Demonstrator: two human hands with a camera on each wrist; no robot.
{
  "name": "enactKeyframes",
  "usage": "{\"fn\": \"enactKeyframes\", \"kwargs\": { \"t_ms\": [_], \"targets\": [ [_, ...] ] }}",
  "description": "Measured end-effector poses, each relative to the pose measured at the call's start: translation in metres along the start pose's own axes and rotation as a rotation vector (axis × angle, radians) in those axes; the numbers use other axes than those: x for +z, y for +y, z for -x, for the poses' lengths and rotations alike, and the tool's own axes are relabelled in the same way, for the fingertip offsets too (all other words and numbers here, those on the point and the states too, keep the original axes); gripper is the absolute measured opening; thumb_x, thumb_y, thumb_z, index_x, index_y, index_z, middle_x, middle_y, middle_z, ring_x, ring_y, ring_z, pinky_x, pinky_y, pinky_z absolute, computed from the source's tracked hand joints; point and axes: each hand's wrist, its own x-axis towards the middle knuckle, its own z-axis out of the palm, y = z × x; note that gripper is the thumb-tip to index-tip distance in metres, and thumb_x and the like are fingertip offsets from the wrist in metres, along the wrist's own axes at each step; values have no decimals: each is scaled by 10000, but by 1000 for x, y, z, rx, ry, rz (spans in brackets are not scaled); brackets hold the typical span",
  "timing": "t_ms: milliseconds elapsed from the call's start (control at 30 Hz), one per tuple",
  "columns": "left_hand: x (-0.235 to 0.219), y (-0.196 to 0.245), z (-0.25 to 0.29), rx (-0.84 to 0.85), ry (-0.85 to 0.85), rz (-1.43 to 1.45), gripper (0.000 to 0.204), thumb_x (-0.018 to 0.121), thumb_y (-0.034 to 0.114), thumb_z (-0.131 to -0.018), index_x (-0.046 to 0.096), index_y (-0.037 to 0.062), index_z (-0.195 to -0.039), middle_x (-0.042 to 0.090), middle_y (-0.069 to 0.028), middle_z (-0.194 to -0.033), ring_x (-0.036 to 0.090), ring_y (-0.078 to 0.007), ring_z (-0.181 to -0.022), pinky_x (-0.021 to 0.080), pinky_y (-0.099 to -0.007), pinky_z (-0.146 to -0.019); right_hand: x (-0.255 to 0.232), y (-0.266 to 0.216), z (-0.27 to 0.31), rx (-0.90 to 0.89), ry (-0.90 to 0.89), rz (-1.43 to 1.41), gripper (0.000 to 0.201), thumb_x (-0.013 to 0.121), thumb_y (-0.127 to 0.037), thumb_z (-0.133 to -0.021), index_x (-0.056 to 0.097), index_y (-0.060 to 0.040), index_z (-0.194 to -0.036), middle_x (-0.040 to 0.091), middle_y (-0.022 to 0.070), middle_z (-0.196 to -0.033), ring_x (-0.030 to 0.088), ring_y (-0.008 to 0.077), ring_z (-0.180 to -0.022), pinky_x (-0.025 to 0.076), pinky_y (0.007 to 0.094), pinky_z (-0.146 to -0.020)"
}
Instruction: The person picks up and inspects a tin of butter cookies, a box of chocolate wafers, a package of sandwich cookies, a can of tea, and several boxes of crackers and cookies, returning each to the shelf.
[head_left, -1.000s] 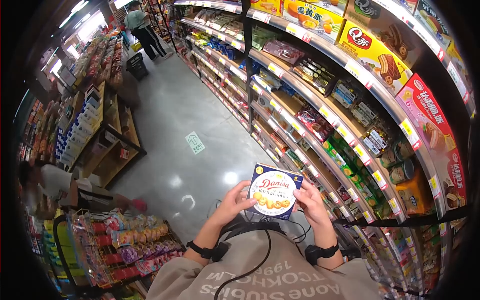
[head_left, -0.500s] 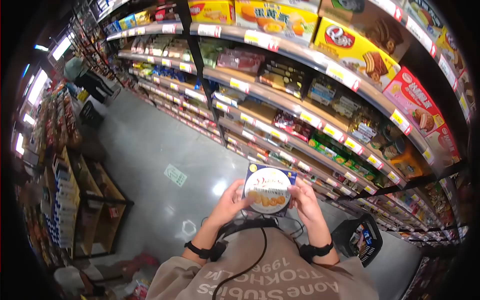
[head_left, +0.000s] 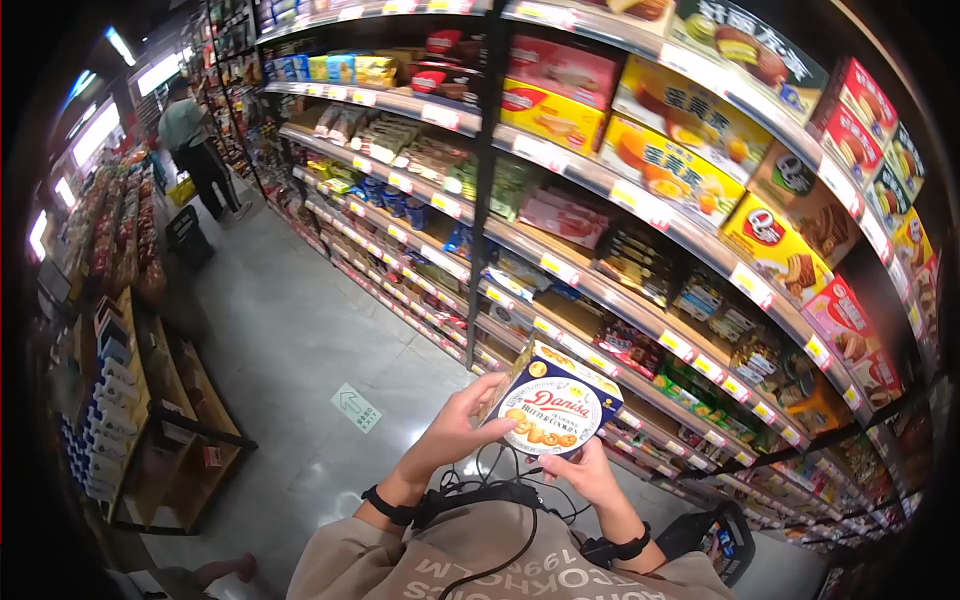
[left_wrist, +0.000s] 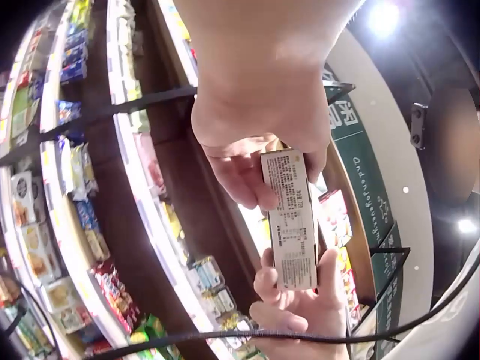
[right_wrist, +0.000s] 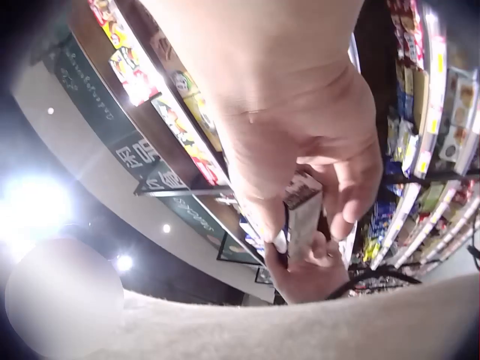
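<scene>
Danisa cookie box is resting between both hands — left hand gripping its left edge, right hand holding its lower edge. Inspecting it is probably the step in hand; turning it next would be needing one grip easing while the other is steadying. Ahead, beyond the hands, stocked shelves are rising — far off, leftward, another person is standing.

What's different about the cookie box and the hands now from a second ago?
The cookie box has turned clockwise in the head view and tipped, so more of its top side shows. The right hand has moved from the box's right side down to its lower edge. The view has swung too. The same: the left hand grips the box's left side, and both hands hold it.
</scene>
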Motion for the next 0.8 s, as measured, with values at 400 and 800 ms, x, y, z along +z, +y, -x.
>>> {"fn": "enactKeyframes", "kwargs": {
  "t_ms": [400,800],
  "targets": [
    [-93,-4,51,171,80,125,620,490,239,-1028,204,28,-1536,532,-172,-1364,585,-217,-1160,444,-339,-1001,86,3,-54,-101,49,-180,324,698,-145,-923,572,56,-1143,713,138,-859,648,138,-615,507,244,-553],
    [-136,-21,32,75,157,113,377,466,235,-1065,502,-8,-1350,689,-145,-1025,663,-196,-948,502,-331,-876,88,-32,-86,-289,249,-300,348,642,-277,-932,598,43,-1065,665,126,-725,611,165,-553,442,262,-492]
  ]
}}
